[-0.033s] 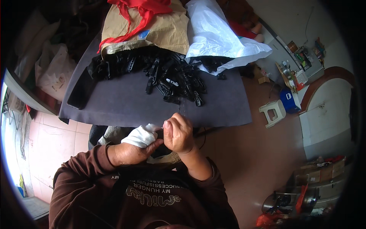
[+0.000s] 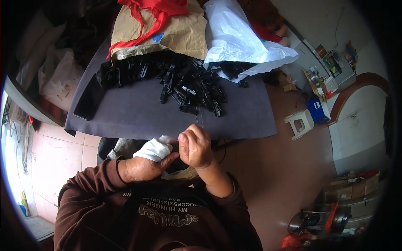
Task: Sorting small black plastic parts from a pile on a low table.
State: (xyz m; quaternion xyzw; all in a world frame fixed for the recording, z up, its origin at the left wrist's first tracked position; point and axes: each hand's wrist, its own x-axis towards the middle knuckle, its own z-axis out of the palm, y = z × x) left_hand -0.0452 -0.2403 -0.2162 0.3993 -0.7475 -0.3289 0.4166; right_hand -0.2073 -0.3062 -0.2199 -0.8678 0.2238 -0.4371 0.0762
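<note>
Right hand (image 2: 196, 147) edges toward nine o'clock, dark piece (image 2: 175, 147) gripped with left hand (image 2: 150, 164), seemingly mid-work, parts (image 2: 204, 89) heaped at twelve.

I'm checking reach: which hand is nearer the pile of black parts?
Right. The right hand is just on the person's side of the pile; the left hand is farther back toward the person and to the left.

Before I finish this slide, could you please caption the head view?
Left hand, partly under white cloth, beside the curled right hand, before a grey table bearing black parts.
</note>
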